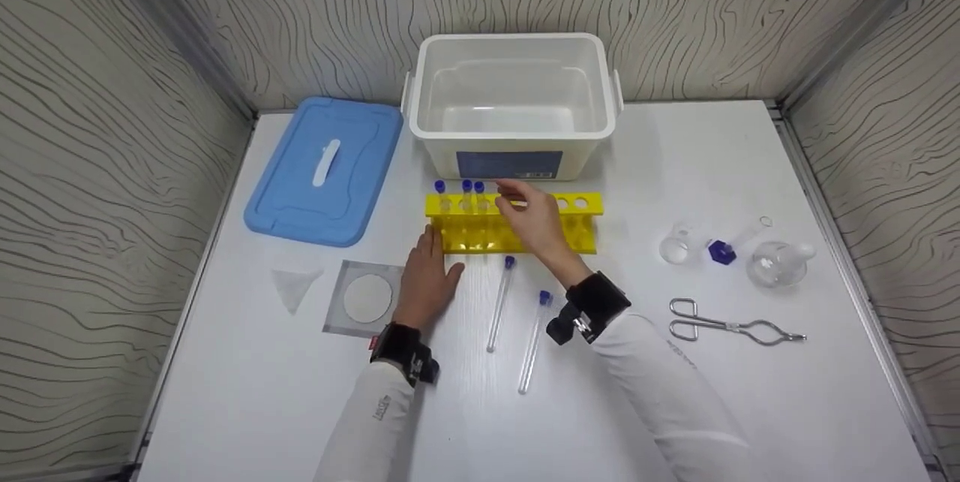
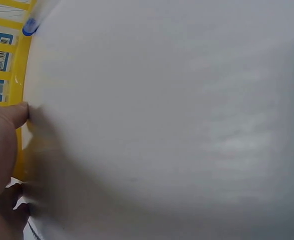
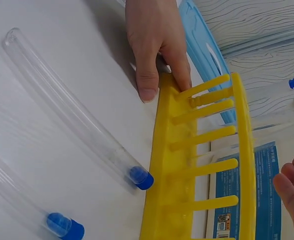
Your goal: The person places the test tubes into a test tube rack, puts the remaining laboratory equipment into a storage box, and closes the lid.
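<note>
Test tubes [image 1: 500, 308] seem mid-racking: your spread left hand [image 1: 426, 283] steadies the yellow rack [image 3: 177, 155]; your loosely parted right hand [image 1: 536, 225] probably next needs one below it.

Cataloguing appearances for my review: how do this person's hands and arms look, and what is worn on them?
The left hand and right hand are bare, without gloves. Long white sleeves carry small dark lettering, hard to read here. A black band with a small black device attached is worn behind each hand.
</note>
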`<state>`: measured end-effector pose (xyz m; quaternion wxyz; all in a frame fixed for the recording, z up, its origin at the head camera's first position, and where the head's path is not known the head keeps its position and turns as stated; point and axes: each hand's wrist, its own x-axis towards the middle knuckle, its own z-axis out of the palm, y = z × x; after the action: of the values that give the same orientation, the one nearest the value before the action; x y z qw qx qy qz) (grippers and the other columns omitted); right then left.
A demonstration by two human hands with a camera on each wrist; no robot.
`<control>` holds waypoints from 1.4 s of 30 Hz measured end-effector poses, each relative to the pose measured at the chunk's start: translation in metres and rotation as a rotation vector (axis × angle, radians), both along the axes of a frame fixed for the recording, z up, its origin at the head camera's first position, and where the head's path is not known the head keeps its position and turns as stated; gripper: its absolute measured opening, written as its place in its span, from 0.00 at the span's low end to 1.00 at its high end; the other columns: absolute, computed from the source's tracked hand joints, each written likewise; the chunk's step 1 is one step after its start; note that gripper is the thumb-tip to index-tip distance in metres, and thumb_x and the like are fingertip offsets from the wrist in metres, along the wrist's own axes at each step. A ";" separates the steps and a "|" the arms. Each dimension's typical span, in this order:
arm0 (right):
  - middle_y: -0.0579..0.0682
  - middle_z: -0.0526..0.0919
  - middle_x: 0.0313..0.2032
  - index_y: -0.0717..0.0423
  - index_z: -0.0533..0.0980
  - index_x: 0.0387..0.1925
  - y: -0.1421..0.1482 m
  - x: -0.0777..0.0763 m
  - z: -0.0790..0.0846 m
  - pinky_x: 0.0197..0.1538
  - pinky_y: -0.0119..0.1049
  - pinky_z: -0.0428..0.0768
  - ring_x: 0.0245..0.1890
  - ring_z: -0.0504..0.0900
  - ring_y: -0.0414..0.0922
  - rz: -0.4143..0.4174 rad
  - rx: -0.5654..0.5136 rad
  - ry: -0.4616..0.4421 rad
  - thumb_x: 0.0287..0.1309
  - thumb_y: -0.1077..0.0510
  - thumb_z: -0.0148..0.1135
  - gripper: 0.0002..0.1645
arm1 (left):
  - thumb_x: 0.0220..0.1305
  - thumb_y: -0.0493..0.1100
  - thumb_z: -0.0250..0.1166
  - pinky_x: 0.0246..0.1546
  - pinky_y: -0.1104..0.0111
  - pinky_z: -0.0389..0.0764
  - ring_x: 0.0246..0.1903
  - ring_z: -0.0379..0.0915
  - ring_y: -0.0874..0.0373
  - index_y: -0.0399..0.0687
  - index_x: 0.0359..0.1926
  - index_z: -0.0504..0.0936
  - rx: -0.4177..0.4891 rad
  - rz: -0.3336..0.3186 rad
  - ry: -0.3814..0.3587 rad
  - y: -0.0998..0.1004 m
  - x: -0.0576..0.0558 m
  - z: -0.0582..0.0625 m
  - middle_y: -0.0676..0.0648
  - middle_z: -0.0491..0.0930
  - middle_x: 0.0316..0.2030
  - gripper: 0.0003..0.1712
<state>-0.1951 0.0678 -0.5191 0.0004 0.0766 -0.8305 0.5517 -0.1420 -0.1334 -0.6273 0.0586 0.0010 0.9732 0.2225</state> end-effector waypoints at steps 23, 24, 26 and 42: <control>0.57 0.86 0.48 0.60 0.81 0.53 0.075 0.045 0.013 0.51 0.49 0.86 0.47 0.86 0.52 0.053 0.270 0.172 0.64 0.59 0.64 0.18 | 0.72 0.60 0.54 0.76 0.55 0.58 0.77 0.50 0.45 0.42 0.79 0.44 -0.001 -0.009 0.014 0.000 0.003 0.002 0.42 0.43 0.80 0.48; 0.58 0.87 0.48 0.61 0.80 0.53 0.076 0.047 0.012 0.50 0.50 0.86 0.47 0.86 0.53 0.059 0.283 0.173 0.64 0.59 0.64 0.18 | 0.72 0.60 0.54 0.76 0.55 0.58 0.77 0.50 0.45 0.42 0.79 0.44 -0.003 -0.011 0.015 0.000 0.003 0.002 0.41 0.43 0.80 0.48; 0.57 0.87 0.49 0.60 0.80 0.53 0.080 0.050 0.009 0.51 0.50 0.86 0.47 0.86 0.53 0.065 0.312 0.158 0.64 0.58 0.64 0.18 | 0.72 0.60 0.54 0.76 0.55 0.58 0.77 0.50 0.46 0.42 0.79 0.43 -0.007 -0.013 0.007 0.000 0.003 0.002 0.41 0.42 0.80 0.48; 0.56 0.85 0.53 0.56 0.78 0.59 0.098 0.066 -0.034 0.54 0.51 0.82 0.50 0.84 0.54 0.080 0.655 -0.087 0.63 0.52 0.64 0.24 | 0.72 0.60 0.55 0.76 0.56 0.58 0.76 0.51 0.46 0.44 0.79 0.43 0.002 -0.008 -0.001 0.000 0.003 0.004 0.42 0.42 0.80 0.48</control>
<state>-0.1295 0.1656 -0.5532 -0.0813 0.0816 -0.9594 0.2575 -0.1386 -0.1331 -0.6235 0.0602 0.0046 0.9729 0.2234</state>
